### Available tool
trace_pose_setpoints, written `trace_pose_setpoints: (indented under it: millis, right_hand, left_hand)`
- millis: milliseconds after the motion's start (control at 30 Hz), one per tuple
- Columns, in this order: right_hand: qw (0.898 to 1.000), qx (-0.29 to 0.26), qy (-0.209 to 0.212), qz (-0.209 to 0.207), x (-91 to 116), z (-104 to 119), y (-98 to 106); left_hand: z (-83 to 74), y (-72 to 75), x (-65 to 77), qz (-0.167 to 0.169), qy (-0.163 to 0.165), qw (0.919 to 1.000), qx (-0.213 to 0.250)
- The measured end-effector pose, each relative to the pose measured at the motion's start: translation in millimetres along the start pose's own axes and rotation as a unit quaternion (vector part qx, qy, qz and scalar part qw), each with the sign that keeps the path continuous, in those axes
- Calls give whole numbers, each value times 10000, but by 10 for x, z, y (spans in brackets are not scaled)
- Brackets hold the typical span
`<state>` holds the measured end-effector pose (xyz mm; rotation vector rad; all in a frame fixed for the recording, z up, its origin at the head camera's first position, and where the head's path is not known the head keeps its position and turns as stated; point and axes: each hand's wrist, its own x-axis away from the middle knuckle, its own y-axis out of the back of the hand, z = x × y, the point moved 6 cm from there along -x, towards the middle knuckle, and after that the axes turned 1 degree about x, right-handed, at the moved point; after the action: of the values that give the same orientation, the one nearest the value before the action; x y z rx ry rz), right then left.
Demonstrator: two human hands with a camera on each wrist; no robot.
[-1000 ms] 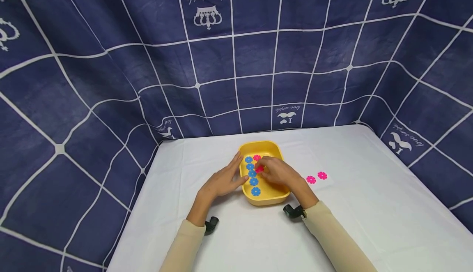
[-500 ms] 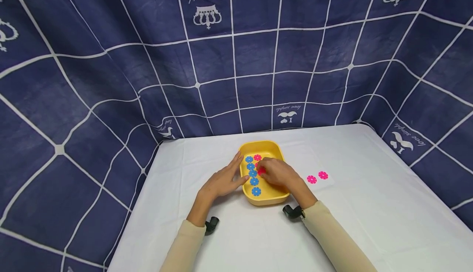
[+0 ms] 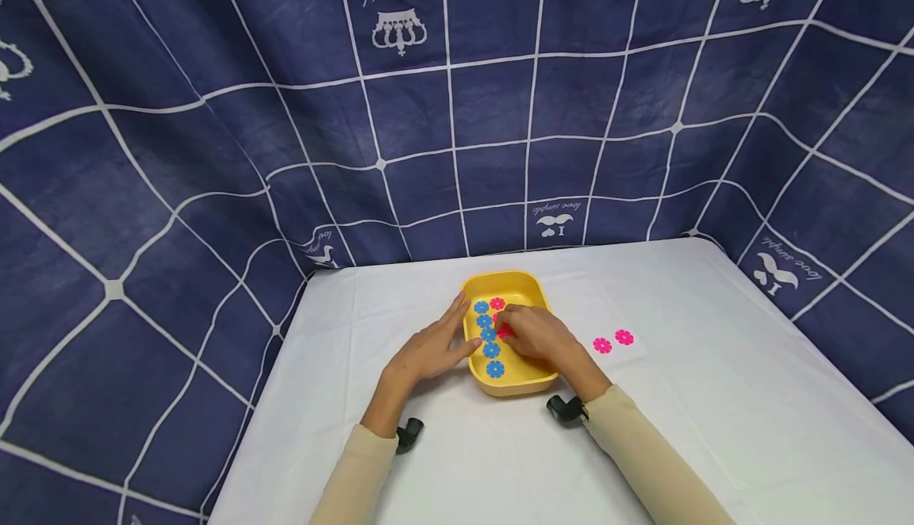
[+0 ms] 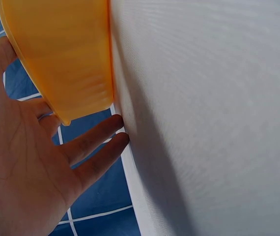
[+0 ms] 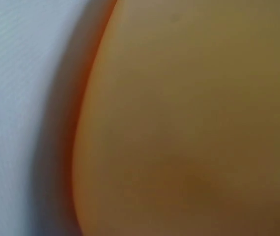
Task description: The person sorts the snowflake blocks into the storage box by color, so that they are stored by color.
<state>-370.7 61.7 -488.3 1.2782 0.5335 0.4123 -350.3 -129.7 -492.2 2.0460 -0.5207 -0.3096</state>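
A yellow plastic tray (image 3: 516,390) stands on the white-covered table, its outer wall (image 5: 189,123) filling most of the right wrist view. Along its left side lies a row of several blue flower-shaped discs (image 3: 495,369). My left hand (image 3: 424,352) rests against the tray's left rim, fingers spread and thumb at the edge. Reaching inside from the right, my right hand (image 3: 539,335) pinches a pink flower-shaped disc (image 3: 505,332) low beside the blue row. Another pink disc (image 3: 497,304) lies farther back, and one between them is partly covered by my right fingers.
Two more pink discs (image 3: 613,342) lie on the white tablecloth (image 3: 714,398), right of the tray. Dark blue cloth (image 3: 493,113) with white lines hangs behind the table and at both sides.
My right hand has moved slightly toward me in the tray with the pink disc, and a pink disc behind it has come partly into view. The left hand stays at the rim.
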Motion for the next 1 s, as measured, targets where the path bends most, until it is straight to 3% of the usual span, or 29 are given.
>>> trace_pose_setpoints:
  millis: [400, 1000]
  right_hand:
    - [10000, 17, 62, -50, 2, 3, -2]
    - [9956, -762, -414, -350, 23, -31, 78]
  left_hand:
    - [-5, -3, -5, 5, 4, 10000, -8]
    - [-20, 2, 7, -15, 10, 10000, -7]
